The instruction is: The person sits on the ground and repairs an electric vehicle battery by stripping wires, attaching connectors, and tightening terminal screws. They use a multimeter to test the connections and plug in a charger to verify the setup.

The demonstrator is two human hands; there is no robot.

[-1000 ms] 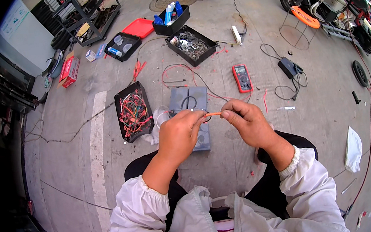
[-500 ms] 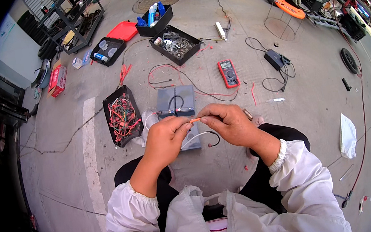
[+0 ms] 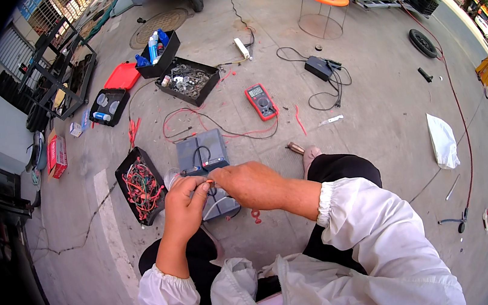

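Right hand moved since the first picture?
Yes, left: the right hand was right of the grey batteries in view; now it partly covers them.

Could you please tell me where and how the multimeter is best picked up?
Probably by its long sides at mid-body, the right hand coming from above and the near side. The multimeter lies face up and is longer than wide, so the fingers could span it there, clear of the leads by its near end.

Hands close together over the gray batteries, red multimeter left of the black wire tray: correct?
Not quite: the head view shows the red multimeter right of the black wire tray. The left hand and right hand are close together over the gray batteries.
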